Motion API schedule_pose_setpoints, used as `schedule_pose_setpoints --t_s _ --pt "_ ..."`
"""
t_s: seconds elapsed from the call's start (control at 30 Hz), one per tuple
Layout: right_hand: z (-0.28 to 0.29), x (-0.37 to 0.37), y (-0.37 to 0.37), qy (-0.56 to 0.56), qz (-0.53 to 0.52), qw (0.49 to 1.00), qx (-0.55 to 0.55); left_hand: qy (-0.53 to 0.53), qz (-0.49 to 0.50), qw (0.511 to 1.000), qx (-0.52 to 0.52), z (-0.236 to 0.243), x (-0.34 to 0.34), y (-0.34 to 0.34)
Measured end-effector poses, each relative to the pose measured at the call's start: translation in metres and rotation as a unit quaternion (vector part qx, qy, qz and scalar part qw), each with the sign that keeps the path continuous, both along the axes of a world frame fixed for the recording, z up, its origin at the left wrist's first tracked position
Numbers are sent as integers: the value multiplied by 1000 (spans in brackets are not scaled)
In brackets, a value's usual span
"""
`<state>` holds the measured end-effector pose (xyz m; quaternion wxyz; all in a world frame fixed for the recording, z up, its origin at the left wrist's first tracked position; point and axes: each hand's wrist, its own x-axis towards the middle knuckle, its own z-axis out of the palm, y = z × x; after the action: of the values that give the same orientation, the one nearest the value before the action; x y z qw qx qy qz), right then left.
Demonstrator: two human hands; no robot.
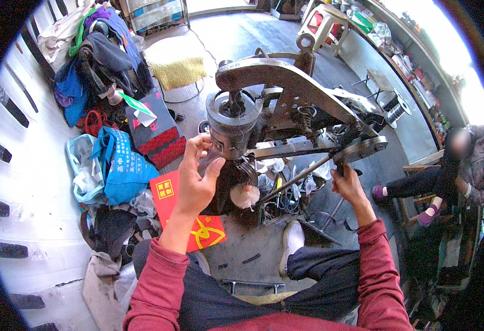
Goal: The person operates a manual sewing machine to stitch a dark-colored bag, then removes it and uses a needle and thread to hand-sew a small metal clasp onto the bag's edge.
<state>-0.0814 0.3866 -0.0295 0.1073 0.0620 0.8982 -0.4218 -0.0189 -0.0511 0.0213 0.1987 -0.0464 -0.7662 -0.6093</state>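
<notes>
A dark metal hand-cranked sewing machine (286, 77), like a cobbler's patcher, stands in front of me. My left hand (197, 176) is raised at the near left side of its round head (233, 124). The thumb and curled fingers are apart and lie close against the metal; contact at the fingertips is hard to make out. My right hand (350, 186) is closed round the crank handle (341, 167) below the flat wheel (366, 148) on the right. A pale, round, fluffy-looking piece (245, 196) hangs under the head.
Bags, including a blue cloth bag (121, 165), and piled clothes (106, 49) line the left side. A red box (206, 231) lies beside my left forearm. Behind stands a stool with a yellow cover (174, 65). Another person (446, 176) sits at the right.
</notes>
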Motion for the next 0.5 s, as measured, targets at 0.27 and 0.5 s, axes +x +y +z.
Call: schedule_pose_setpoints --t_s 0.27,0.5 --pt "34 8 -29 40 6 999 -12 -12 -18 996 -84 -36 2 -4" --pt "111 3 0 221 -53 973 34 12 -4 992 -128 -29 2 0"
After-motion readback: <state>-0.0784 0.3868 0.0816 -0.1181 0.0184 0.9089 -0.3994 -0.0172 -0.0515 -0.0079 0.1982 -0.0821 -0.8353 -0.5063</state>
